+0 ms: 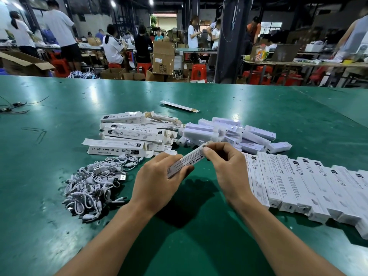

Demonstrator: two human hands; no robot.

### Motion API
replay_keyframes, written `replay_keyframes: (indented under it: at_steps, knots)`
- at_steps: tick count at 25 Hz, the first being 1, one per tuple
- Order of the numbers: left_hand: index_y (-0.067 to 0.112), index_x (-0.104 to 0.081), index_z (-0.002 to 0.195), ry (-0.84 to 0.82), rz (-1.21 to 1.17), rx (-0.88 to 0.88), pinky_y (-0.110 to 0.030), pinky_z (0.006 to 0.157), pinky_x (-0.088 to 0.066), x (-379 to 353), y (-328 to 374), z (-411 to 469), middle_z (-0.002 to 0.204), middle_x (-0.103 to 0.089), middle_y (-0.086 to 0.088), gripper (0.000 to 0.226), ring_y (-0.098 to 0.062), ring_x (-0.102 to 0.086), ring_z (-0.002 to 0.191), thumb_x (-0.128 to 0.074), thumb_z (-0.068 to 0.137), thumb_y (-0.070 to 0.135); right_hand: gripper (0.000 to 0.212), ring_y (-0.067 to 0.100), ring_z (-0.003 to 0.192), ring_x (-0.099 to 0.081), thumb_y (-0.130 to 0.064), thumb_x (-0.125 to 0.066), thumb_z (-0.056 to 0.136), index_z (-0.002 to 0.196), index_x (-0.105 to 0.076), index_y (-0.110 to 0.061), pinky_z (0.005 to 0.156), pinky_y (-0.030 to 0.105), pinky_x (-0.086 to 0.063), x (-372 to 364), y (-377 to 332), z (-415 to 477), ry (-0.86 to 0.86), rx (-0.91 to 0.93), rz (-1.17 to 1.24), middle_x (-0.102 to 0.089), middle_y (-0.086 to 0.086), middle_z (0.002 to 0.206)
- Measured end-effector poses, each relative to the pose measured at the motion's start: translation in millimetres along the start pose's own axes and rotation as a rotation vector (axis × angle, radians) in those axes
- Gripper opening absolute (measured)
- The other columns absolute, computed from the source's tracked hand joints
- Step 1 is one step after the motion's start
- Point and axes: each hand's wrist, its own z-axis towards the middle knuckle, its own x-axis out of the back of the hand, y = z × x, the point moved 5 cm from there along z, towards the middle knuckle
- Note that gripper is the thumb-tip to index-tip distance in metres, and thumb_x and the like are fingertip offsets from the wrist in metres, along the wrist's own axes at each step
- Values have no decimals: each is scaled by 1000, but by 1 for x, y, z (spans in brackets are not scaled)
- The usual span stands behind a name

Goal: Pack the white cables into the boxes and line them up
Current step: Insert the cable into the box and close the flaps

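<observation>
Box row [298, 186] beyond right edge

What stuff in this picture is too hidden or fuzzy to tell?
1. Head view: whether a cable is inside the long white printed cardboard box; its walls, the left hand and the right hand cover it.
2. Head view: how long the row of lined-up white boxes is; the right edge cuts it off.
3. Head view: how many cables make up the tangled white cable pile; they overlap.
4. Head view: where the thin dark wires lead; the left edge cuts them off.
</observation>
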Motion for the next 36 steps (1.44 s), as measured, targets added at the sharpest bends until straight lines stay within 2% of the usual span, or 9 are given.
replay_keyframes:
  at_steps: [6, 10, 13, 17, 21, 23, 26, 31, 36]
  knots:
    - [15, -75, 111, 26, -46, -25, -39, 62, -56, 2, 5, 0, 91, -70, 5, 38, -16, -63, 71, -73, 86, 44, 3, 3, 72, -62, -24, -74, 92, 91, -73, -27, 69, 18, -49, -3, -9, -5, -29, 167, -101, -72, -14, 82]
    - [12, -75, 111, 7, -46, -46, -40, 63, -56, 2, 5, 0, 91, -69, 3, 41, -18, -63, 71, -73, 86, 45, 19, 7, 69, -63, -29, -67, 90, 103, -57, -38, 63, 13, -46, -5, -21, -12, -35, 357, -219, -70, -22, 88]
    - [11, -74, 112, 5, -43, -24, -41, 66, -56, 1, 3, 0, 94, -70, 2, 40, -20, -65, 74, -74, 87, 42, 26, 9, 63, -59, -28, -66, 90, 113, -56, -37, 60, 17, -47, -6, -19, -11, -56, 375, -281, -68, -20, 89]
    - [12, -74, 113, 17, -31, 0, -39, 67, -56, 0, 1, 0, 95, -71, 3, 35, -16, -63, 75, -73, 88, 37, 30, 7, 74, -65, -17, -71, 92, 119, -61, -27, 69, 14, -49, -7, -14, -11, -51, 350, -220, -67, -17, 99]
    - [14, -75, 112, 35, -39, 9, -37, 65, -55, 1, 1, 1, 93, -71, 5, 32, -14, -62, 72, -74, 89, 36, 42, 16, 97, -65, -19, -74, 91, 131, -60, -23, 89, 35, -55, -6, -13, -9, -17, 328, -266, -59, -11, 109]
    - [14, -75, 111, 40, -33, 5, -36, 64, -54, 1, 1, 2, 92, -70, 5, 32, -13, -61, 71, -73, 89, 37, 48, 16, 105, -61, -23, -75, 90, 135, -59, -23, 96, 34, -52, -6, -15, -9, 2, 335, -312, -54, -13, 108]
    - [15, -75, 111, 36, -26, 7, -36, 64, -54, 0, 1, 1, 91, -70, 6, 33, -12, -60, 70, -72, 89, 38, 39, 6, 96, -62, -22, -75, 90, 128, -64, -22, 90, 23, -51, -6, -16, -10, 19, 364, -313, -61, -10, 106]
    - [14, -75, 112, 22, 1, 11, -38, 64, -55, 1, 0, 0, 91, -70, 4, 36, -14, -62, 71, -70, 89, 42, 29, 5, 89, -65, -18, -75, 91, 120, -69, -22, 79, 10, -49, -6, -12, -9, -8, 333, -302, -66, -10, 98]
    - [14, -75, 111, 29, -17, 44, -38, 62, -55, 1, -1, 0, 91, -70, 6, 38, -13, -61, 69, -68, 89, 44, 14, 7, 82, -68, -24, -79, 88, 102, -75, -20, 75, 14, -53, -4, -10, -9, 26, 258, -236, -73, -10, 93]
